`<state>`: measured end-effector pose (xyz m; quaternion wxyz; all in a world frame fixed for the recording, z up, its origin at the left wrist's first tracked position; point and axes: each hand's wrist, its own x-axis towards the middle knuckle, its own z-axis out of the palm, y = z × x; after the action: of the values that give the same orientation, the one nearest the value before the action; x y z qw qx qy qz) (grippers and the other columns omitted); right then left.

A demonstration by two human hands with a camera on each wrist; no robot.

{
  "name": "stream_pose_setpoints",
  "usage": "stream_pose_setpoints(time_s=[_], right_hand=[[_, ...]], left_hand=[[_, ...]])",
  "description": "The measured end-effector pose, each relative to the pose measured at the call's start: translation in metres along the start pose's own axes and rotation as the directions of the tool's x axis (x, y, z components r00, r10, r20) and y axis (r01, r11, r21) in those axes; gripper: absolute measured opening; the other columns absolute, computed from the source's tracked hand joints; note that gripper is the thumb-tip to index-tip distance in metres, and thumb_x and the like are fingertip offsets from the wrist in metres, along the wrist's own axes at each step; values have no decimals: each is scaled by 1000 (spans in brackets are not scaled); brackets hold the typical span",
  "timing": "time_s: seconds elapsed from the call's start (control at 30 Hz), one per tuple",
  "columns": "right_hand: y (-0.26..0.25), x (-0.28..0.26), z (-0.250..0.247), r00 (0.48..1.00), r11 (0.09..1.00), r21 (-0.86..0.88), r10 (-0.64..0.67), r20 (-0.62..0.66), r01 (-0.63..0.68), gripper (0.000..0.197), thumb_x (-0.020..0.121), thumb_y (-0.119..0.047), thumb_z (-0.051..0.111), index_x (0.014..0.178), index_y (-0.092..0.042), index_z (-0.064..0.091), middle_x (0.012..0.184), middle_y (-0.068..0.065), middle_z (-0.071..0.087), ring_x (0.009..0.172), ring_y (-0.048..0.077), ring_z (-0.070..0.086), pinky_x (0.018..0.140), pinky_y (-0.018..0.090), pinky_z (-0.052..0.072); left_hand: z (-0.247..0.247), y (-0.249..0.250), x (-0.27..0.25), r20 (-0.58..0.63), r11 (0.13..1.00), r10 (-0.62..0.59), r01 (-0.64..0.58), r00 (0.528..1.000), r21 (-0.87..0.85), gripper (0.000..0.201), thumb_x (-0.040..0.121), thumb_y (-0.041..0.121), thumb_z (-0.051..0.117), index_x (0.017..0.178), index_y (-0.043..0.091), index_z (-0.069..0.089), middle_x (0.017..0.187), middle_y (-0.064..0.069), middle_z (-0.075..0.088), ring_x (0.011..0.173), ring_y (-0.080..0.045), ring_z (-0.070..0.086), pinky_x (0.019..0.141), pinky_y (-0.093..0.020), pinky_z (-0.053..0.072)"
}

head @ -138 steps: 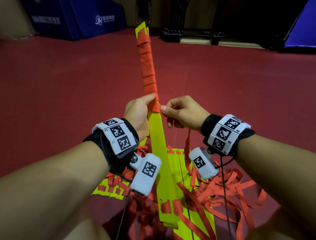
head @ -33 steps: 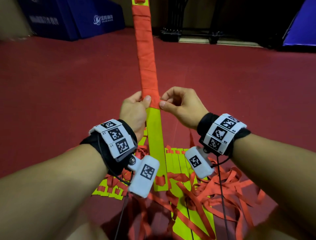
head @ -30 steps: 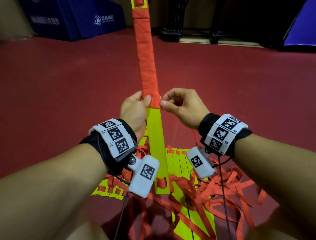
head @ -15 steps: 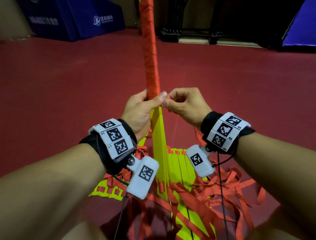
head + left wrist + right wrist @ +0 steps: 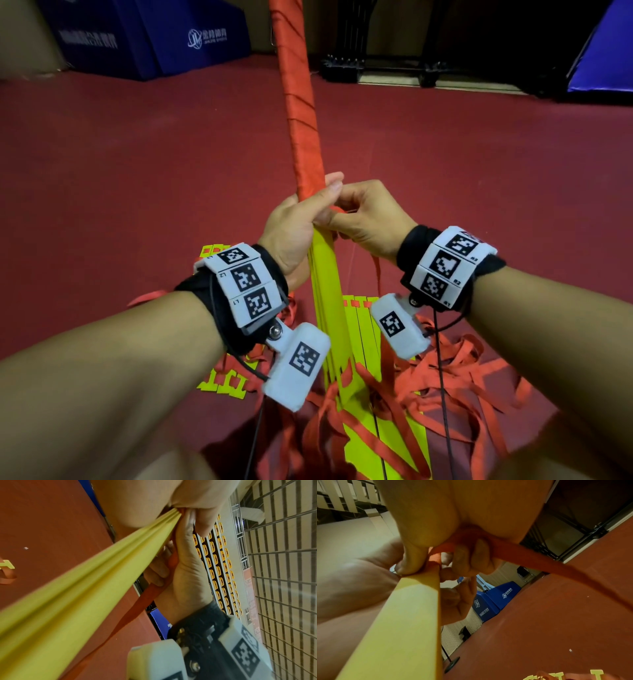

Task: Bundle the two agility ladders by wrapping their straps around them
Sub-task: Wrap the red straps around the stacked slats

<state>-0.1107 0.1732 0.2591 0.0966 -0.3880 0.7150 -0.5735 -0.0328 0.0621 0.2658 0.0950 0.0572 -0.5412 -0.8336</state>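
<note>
Mid-wrap, your left hand [image 5: 294, 226] grips the upright bundle of flat yellow plastic ladder rungs [image 5: 327, 274] while your right hand [image 5: 366, 219] pinches the orange webbing strap [image 5: 530, 558], next turn due lower, taut.

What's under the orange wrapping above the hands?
Stacked yellow rungs emerge below the orange strap wrap, where the left hand grips. Within the wrapped stretch the rungs are fully covered, so nothing there shows.
</note>
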Motion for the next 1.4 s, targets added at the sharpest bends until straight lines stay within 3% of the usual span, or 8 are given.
stream_pose_setpoints(time_s=[0.2,0.27,0.37,0.53,0.73,0.93,1.07,1.4], right_hand=[[-1,1,0,996,999,-39,-29,-86,25,50,76,-29,83,84,17,63,81,14,68,90,-3,58,86,23,48],[0,2,1,991,994,-109,-25,-134,10,62,69,-44,82,77,14,60,70,13,60,73,3,52,69,34,46],[3,1,2,979,974,-222,-10,-203,-36,50,65,-50,78,69,-2,64,63,2,53,61,12,41,55,42,39],[0,-5,6,957,945,-310,14,-289,-108,38,74,-33,86,56,-15,58,46,-11,47,47,4,37,47,23,34],[-1,-6,7,965,900,-406,53,-256,-157,26,70,-13,76,53,-20,59,45,-10,43,46,4,35,48,19,31],[-1,-9,0,982,961,-211,158,-101,-177,11,76,-8,82,73,-12,72,62,-1,59,56,8,45,56,27,37],[-6,-11,-2,976,976,4,216,-35,-216,12,84,12,67,83,0,70,67,11,65,44,2,47,46,15,36],[2,-11,-15,986,982,-80,169,-12,-169,11,83,-5,78,84,-6,67,69,5,62,50,-1,49,50,12,38]], left_hand=[[-3,-1,6,-54,982,116,-107,992,156,10,89,12,68,98,11,72,86,-2,75,79,-12,69,70,-22,53],[-6,-3,8,-75,961,164,-141,984,239,6,93,9,65,90,14,69,74,6,71,69,-6,66,65,-21,51],[-15,-5,14,-81,846,248,-175,965,504,28,75,44,73,87,20,66,79,8,70,75,-12,66,73,-34,55],[-24,-4,10,-53,564,272,-114,961,818,60,64,76,59,100,28,63,93,7,71,94,-22,68,80,-39,54],[-27,-4,8,-93,595,245,-74,965,800,42,73,58,73,93,22,66,79,4,72,59,-16,72,57,-40,62],[-35,-3,12,-133,630,258,-62,957,774,54,56,67,71,90,25,65,69,6,71,75,-22,73,66,-44,63],[-38,-2,15,-138,626,291,-80,947,776,37,65,53,83,90,32,64,60,11,67,70,-14,70,78,-43,60],[-26,-1,9,49,655,238,-198,970,730,15,77,36,59,81,34,72,83,-12,71,68,-24,61,64,-56,61]])
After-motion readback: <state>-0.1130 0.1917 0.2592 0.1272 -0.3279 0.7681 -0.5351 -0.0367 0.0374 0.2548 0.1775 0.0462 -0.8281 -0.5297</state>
